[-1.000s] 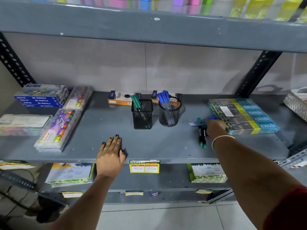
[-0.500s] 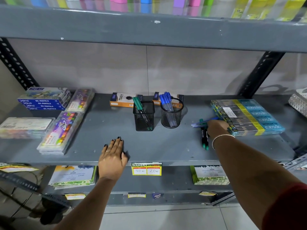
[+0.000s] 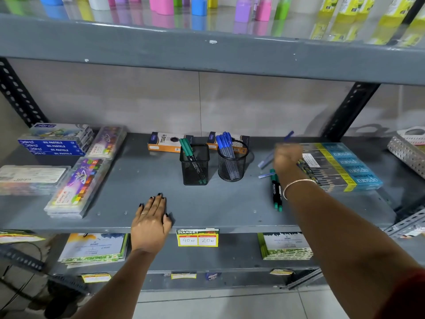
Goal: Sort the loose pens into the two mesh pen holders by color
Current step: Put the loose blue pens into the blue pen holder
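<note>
Left hand (image 3: 150, 223) flat and spread on the shelf (image 3: 207, 203) edge, holding nothing. Square holder (image 3: 195, 164) carries the green pens, round holder (image 3: 232, 163) beside it the blue. Now the right hand (image 3: 287, 156), blurred, closed around a blue pen (image 3: 274, 150) held off the shelf. Green pens (image 3: 276, 192) and another blue one lie just below the wrist; that forearm could sweep them off the edge, I reckon.

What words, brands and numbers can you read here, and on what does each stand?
"DOMS", "OIL PASTELS": blue boxes.
"TRIO": orange box.
"apsara", "PLATINUM": pencil packs, reading inverted.
"MARKET", "40 rs", "20 rs": price tag.
Crayon case, booklet and pen print: too small or blurred.
</note>
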Demonstrator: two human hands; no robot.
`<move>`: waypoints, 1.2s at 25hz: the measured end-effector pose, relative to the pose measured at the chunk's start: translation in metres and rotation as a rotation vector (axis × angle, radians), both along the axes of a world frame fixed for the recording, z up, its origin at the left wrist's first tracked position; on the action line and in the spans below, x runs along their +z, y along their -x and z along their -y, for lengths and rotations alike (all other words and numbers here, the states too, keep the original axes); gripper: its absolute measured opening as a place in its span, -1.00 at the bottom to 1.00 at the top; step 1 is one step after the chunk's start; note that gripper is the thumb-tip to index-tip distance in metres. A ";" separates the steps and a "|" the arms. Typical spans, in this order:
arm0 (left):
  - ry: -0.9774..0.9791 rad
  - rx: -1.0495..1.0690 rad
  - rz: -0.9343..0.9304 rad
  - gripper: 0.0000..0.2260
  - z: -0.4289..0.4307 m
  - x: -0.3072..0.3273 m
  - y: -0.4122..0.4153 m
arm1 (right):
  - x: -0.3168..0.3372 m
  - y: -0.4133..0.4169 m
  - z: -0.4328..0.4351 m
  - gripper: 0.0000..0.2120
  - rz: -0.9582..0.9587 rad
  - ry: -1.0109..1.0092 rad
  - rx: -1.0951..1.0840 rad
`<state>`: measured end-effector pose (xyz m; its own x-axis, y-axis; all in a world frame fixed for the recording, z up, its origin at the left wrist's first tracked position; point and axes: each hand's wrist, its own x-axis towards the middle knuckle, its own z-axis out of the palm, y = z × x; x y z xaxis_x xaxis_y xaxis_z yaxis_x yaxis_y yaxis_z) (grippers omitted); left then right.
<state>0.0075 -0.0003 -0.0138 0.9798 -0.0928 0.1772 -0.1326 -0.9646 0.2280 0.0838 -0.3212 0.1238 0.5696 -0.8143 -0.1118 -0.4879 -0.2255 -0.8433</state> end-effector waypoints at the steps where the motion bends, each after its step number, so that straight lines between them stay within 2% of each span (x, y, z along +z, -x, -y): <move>1: 0.000 0.000 -0.001 -0.36 0.000 0.000 0.000 | 0.012 -0.008 -0.010 -0.69 0.040 0.068 0.012; 3: 0.001 -0.004 -0.003 -0.36 0.001 0.000 -0.001 | 0.032 -0.030 -0.029 -0.76 0.189 0.210 0.113; 5: 0.008 -0.005 -0.006 -0.37 0.001 0.000 -0.001 | 0.037 -0.046 -0.049 -0.79 0.251 0.287 0.261; 7: 0.008 -0.001 -0.001 -0.37 0.000 -0.001 -0.001 | 0.031 -0.054 -0.065 -0.80 0.176 0.422 0.389; 9: -0.010 -0.001 -0.002 -0.36 0.000 -0.001 -0.001 | 0.018 -0.060 -0.076 -0.80 -0.024 0.544 0.515; 12: -0.014 -0.001 -0.014 -0.35 -0.001 -0.002 -0.002 | 0.002 -0.057 -0.083 -0.76 -0.199 0.632 0.634; 16: -0.007 -0.007 -0.004 -0.36 -0.001 -0.001 -0.002 | -0.003 -0.057 -0.086 -0.76 -0.261 0.699 0.646; 23: -0.031 -0.014 -0.010 -0.34 -0.001 -0.003 -0.003 | -0.005 -0.054 -0.085 -0.74 -0.318 0.695 0.635; 28: -0.015 -0.012 -0.009 -0.33 -0.001 -0.002 -0.002 | 0.015 -0.056 -0.042 -0.75 -0.122 0.501 0.316; 30: -0.002 -0.014 0.000 -0.34 -0.001 -0.001 0.000 | 0.010 -0.041 -0.005 -0.70 -0.192 0.487 0.264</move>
